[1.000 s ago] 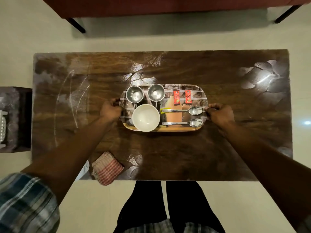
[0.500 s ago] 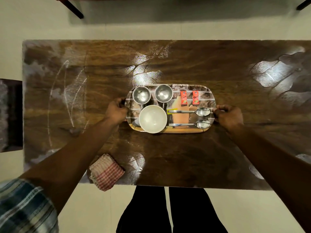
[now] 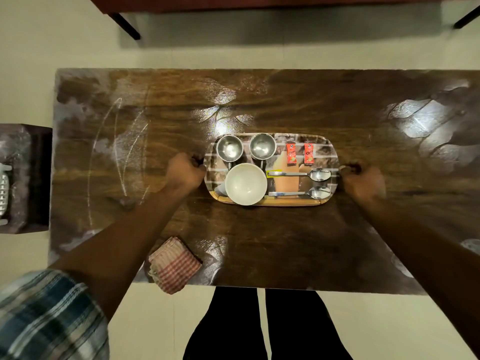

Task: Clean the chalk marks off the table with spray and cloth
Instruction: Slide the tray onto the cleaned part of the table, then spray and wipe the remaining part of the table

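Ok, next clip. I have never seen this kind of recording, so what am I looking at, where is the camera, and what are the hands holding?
There is no machine here. A person wears a wide-angle camera on the head, looking down, so you see their own arms reaching forward and their legs at the bottom. The single view is from above a brown wooden table.

The left hand and right hand each grip one short end of a tray. Whether it is lifted or resting, I cannot tell. On it sit two steel cups, a white bowl, two spoons and two red sachets.

White chalk marks streak the table's left part. A folded red-checked cloth lies at the near edge. No spray bottle is clearly visible.
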`<state>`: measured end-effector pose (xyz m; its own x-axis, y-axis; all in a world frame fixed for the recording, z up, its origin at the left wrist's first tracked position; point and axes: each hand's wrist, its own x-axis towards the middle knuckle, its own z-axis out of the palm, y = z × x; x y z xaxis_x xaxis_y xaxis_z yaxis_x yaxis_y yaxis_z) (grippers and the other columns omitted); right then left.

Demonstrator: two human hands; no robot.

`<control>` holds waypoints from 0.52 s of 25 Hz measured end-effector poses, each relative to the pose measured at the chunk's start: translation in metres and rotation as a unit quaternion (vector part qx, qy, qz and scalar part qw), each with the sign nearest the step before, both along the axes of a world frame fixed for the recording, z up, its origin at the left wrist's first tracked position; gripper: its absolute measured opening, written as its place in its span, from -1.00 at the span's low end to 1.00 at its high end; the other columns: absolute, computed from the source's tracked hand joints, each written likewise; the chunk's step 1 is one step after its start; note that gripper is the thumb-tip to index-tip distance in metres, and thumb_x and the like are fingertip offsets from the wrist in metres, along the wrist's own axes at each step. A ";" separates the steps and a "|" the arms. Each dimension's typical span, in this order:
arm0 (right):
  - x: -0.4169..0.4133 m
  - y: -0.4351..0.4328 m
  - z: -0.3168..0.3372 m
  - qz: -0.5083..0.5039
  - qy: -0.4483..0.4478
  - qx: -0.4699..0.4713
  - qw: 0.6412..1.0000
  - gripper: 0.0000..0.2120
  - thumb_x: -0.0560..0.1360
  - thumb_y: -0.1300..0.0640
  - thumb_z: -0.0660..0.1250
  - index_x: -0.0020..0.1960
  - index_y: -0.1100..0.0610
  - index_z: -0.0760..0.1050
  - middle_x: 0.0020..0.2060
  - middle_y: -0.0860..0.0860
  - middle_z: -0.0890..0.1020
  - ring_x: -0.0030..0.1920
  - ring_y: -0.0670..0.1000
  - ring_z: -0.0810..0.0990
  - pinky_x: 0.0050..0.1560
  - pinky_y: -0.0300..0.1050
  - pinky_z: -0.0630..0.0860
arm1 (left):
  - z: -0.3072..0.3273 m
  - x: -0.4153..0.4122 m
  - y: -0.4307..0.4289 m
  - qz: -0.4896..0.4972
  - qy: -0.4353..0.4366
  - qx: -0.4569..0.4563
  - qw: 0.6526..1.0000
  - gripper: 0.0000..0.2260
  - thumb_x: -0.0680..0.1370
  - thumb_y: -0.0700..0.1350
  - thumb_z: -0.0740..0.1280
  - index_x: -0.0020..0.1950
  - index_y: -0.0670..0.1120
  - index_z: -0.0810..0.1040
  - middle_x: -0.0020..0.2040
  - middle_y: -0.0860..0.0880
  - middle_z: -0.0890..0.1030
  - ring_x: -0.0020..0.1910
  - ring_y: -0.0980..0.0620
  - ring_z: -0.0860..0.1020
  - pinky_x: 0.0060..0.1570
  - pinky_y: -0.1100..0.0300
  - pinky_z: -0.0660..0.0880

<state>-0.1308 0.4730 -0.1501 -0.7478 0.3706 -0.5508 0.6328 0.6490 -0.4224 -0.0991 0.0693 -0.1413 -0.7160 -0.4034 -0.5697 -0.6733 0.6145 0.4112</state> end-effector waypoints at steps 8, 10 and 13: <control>0.074 -0.083 0.089 0.125 0.185 -0.068 0.972 -0.63 0.65 0.20 0.37 0.45 0.05 0.57 0.36 0.06 0.62 0.28 0.05 0.62 0.30 0.04 0.58 | 0.085 0.035 -0.036 0.038 0.117 0.102 0.987 -0.89 0.67 -0.16 0.42 0.18 -0.06 0.70 0.04 0.01 0.72 0.00 0.09 0.67 0.11 0.17 0.57; 0.103 -0.111 0.111 0.175 0.210 -0.094 0.957 -0.64 0.63 0.23 0.37 0.42 0.11 0.59 0.34 0.07 0.63 0.32 0.10 0.61 0.32 0.12 0.58 | 0.130 0.052 -0.047 0.024 0.141 0.114 0.983 -0.83 0.69 -0.14 0.41 0.26 -0.08 0.71 0.08 0.03 0.72 0.08 0.09 0.67 0.26 0.07 0.59; 0.148 -0.149 0.138 0.251 0.217 -0.129 0.935 -0.68 0.63 0.23 0.37 0.37 0.14 0.61 0.31 0.08 0.63 0.35 0.14 0.59 0.28 0.18 0.59 | 0.189 0.086 -0.072 0.033 0.159 0.112 0.980 -0.80 0.71 -0.13 0.38 0.28 -0.14 0.72 0.09 -0.05 0.72 0.10 0.02 0.67 0.31 -0.10 0.61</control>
